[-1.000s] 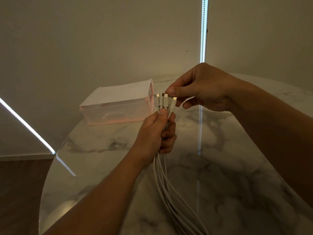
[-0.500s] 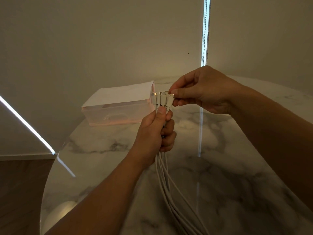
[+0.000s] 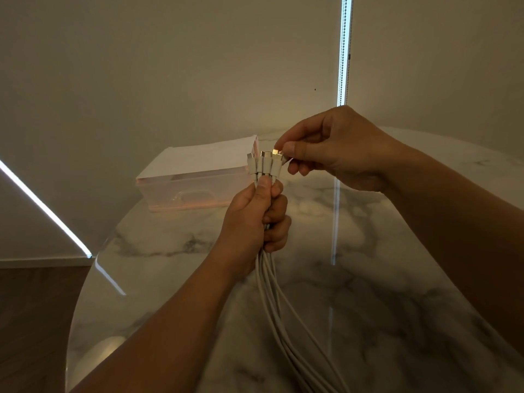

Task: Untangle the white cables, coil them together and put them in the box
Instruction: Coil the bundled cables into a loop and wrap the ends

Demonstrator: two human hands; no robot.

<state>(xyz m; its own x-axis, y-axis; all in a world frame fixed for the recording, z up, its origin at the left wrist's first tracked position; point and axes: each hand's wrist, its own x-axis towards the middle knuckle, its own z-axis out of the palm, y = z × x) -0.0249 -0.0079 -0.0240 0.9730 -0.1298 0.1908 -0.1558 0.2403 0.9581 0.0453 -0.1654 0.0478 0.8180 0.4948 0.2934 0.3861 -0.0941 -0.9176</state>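
You worked over a round, glossy bench of white marble with grey veins, which mirrored a thin vertical strip of light set in the plain beige wall behind it. A second bright strip ran slantwise down the wall at the left, above a pale skirting board and dark wooden floor.

The translucent pink-tinted rectangular box with a white top stood on the far left of the bench, close to the wall. A faint curved shape showed through its near side, too dim to identify.

Your left grip was wrapped round the bundle of thin white cables, held upright above the bench, right of the box and apart from it. Their metal-tipped plugs stood side by side just above your thumb. Your right grip pinched the rightmost plug between thumb and forefinger.

Below your left grip the cables hung toward the near edge and ran out of the picture, so their other ends were cut off. How many cables you held could not be counted inside the fist.
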